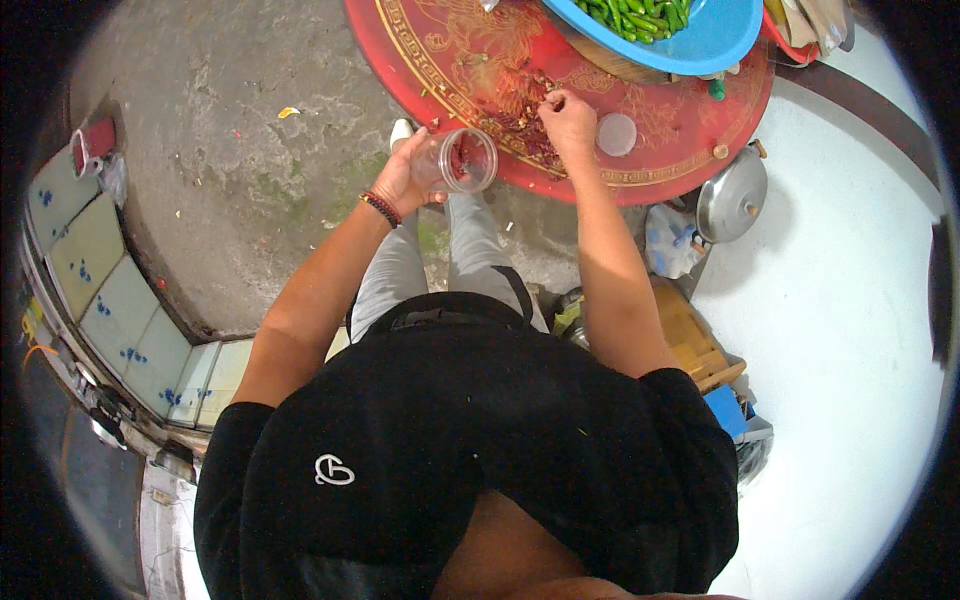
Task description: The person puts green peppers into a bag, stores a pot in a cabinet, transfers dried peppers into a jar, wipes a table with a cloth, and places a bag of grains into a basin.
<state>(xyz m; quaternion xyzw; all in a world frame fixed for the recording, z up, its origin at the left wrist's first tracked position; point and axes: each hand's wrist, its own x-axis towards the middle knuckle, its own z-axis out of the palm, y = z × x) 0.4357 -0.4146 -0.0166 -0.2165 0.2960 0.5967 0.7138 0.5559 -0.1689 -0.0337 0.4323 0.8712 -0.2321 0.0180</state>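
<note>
My left hand [409, 171] is closed round a clear plastic jar [466, 160], tilted with its open mouth towards the right. Some dark red bits show in or through the jar. Just off to the right, my right hand [568, 120] is over the round red table [660, 165], its fingertips bent together at a scatter of dark red dried bits [525, 139]. Whether anything is pinched between those fingers is too small to tell. Beside this hand a round translucent lid [616, 135] lies flat on the tabletop.
A blue basin [660, 56] of green chili peppers [637, 16] stands at the table's far side. A small round piece [721, 151] lies near the right edge. Below that edge are a metal pot lid [733, 196] and a plastic bag [670, 238]. A white wall [825, 300] bounds the right.
</note>
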